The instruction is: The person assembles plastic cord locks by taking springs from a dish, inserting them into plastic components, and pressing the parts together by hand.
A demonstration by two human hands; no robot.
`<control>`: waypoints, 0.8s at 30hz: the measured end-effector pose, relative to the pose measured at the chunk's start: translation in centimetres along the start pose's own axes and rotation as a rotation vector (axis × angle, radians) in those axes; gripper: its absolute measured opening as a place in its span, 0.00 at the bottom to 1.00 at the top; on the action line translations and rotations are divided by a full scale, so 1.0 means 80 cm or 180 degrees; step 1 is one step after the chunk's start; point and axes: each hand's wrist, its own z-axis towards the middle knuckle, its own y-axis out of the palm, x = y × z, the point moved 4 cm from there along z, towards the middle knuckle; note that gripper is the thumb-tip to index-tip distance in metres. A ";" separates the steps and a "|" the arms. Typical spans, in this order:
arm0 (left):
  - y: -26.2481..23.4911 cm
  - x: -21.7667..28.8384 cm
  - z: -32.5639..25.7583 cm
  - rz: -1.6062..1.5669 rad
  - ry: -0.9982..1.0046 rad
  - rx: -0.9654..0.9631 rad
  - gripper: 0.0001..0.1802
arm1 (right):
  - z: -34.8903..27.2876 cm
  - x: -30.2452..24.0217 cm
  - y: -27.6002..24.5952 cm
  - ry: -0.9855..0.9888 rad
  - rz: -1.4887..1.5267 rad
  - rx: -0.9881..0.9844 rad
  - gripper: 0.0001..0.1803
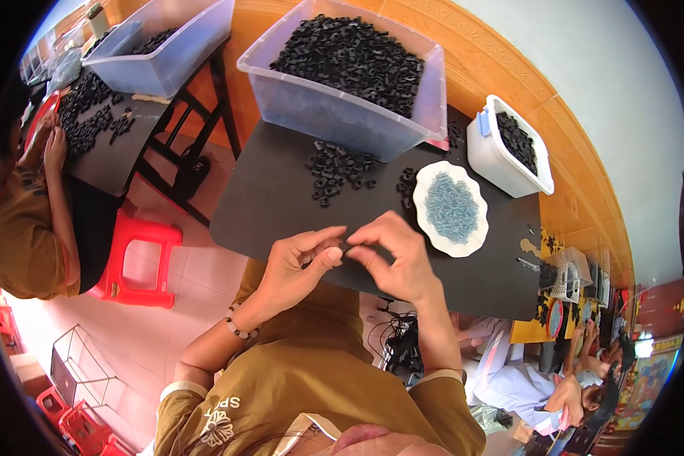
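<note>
Over the near edge of the black table, my left hand [300, 262] pinches a small black plastic part [346, 247] between thumb and fingers. My right hand [395, 254] meets it there, thumb and forefinger pressed close at the same part. Whatever sits in the right fingertips is too small to make out. Beyond my hands lies a loose pile of small black plastic parts [338, 169]. To the right of that pile, a white scalloped plate [427, 222] holds many tiny blue-grey pieces [452, 209].
A large clear bin [342, 114] full of black parts stands at the table's back. Right of it is a white tub [501, 163] of similar parts. At left, another person [34, 228] works at a second table [121, 156], near a red stool [140, 266]. More people sit at lower right.
</note>
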 end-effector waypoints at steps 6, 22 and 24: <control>0.007 0.002 -0.003 0.0227 -0.0288 -0.0604 0.18 | -0.016 -0.007 0.004 -0.0373 -0.0222 -0.0078 0.11; 0.003 -0.003 -0.009 0.0234 -0.0174 -0.0418 0.12 | -0.068 0.090 -0.141 0.1913 -0.3026 0.0628 0.12; 0.004 -0.006 -0.010 0.0303 -0.0186 -0.0496 0.12 | -0.073 0.108 -0.137 0.1791 -0.2936 0.0596 0.08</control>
